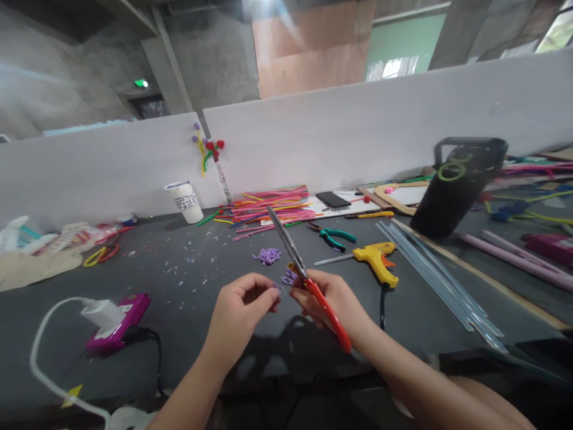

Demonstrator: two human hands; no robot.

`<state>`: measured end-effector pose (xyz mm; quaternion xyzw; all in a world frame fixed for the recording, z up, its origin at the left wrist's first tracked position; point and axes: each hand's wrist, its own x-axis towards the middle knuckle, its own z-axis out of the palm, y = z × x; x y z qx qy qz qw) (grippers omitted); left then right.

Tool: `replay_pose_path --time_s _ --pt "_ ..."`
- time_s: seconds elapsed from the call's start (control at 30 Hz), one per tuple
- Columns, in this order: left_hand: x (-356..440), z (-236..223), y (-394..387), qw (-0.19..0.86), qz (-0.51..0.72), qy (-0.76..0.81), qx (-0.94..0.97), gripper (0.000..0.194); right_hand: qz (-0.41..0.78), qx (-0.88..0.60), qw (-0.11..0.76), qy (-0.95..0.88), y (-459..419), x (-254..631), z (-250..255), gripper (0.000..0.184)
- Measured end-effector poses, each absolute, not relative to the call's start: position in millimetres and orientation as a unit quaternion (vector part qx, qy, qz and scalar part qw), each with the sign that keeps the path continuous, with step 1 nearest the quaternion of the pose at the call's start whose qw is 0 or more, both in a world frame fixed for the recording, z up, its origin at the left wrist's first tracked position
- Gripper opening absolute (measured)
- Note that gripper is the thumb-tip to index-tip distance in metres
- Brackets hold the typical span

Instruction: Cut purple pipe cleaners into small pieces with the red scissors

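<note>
My right hand is closed around a pair of scissors with red handles, its blades pointing up and away from me. Close to its left, my left hand has thumb and forefinger pinched together; a tiny purple bit seems to show at the fingertips, too small to name. Just beyond the hands lies a small heap of purple pieces. A second cluster of purple pieces is partly hidden behind the scissors and right hand.
Teal-handled pliers, a yellow glue gun and clear glue sticks lie to the right, near a black bottle. Colourful pipe cleaners and a white cup stand behind. A magenta power strip is at left.
</note>
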<state>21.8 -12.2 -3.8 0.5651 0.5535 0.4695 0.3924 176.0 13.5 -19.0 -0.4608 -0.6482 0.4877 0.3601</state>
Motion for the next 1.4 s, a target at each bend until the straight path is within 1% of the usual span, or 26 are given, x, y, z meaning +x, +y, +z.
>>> replay_pose_path --time_s 0.07,0.13,0.23,0.37,0.43,0.5,0.57,0.63,0.7,0.77,0.83,0.97,1.1,1.23,1.4 --pt "25.6 -5.9 -12.5 0.377 0.420 0.561 0.606 0.007 0.532 -0.465 0.360 -0.609 14.0 175.5 -14.0 0.009" --pt "29.0 -7.7 -12.9 0.354 0.379 0.565 0.642 0.008 0.549 -0.456 0.359 -0.602 14.0 175.8 -11.4 0.007" --pt "33.3 -8.1 -13.5 0.328 0.346 0.565 0.673 0.009 0.544 -0.430 0.354 -0.628 14.6 177.8 -13.4 0.002" --pt "36.7 -6.7 -13.5 0.310 0.335 0.571 0.682 0.012 0.520 -0.418 0.352 -0.657 16.4 181.4 -19.8 0.005" --pt "36.4 -7.1 -12.9 0.320 0.334 0.568 0.681 0.012 0.510 -0.411 0.353 -0.668 17.0 182.6 -20.7 0.005" --pt "35.4 -8.1 -11.9 0.366 0.349 0.556 0.660 0.011 0.510 -0.405 0.355 -0.670 17.1 183.0 -20.3 0.005" --pt "34.5 -9.2 -10.7 0.447 0.375 0.532 0.614 0.011 0.526 -0.405 0.355 -0.659 17.1 182.4 -19.8 0.004" --pt "34.3 -10.2 -9.8 0.545 0.388 0.493 0.557 0.019 0.544 -0.405 0.355 -0.644 17.1 181.1 -20.2 0.003" --pt "34.6 -11.2 -9.3 0.621 0.383 0.465 0.502 0.024 0.553 -0.409 0.358 -0.632 17.5 179.5 -21.1 0.003" --pt "34.2 -12.5 -8.6 0.655 0.380 0.458 0.466 0.021 0.556 -0.421 0.364 -0.617 18.0 178.2 -21.1 0.002" --pt "32.4 -13.7 -7.3 0.649 0.385 0.465 0.463 0.017 0.556 -0.438 0.377 -0.598 18.6 178.0 -19.2 0.002" --pt "28.9 -15.0 -4.1 0.582 0.408 0.502 0.493 0.006 0.537 -0.452 0.403 -0.588 20.5 179.7 -14.2 0.005" --pt "31.9 -15.8 -3.8 0.570 0.420 0.506 0.493 0.013 0.543 -0.461 0.390 -0.584 22.2 179.0 -18.3 0.003" --pt "34.8 -16.5 -4.9 0.558 0.421 0.491 0.521 0.014 0.560 -0.450 0.386 -0.579 21.7 177.4 -21.0 0.003" --pt "32.8 -13.8 -5.4 0.525 0.439 0.497 0.534 0.013 0.556 -0.432 0.422 -0.572 22.6 182.4 -14.9 0.020"
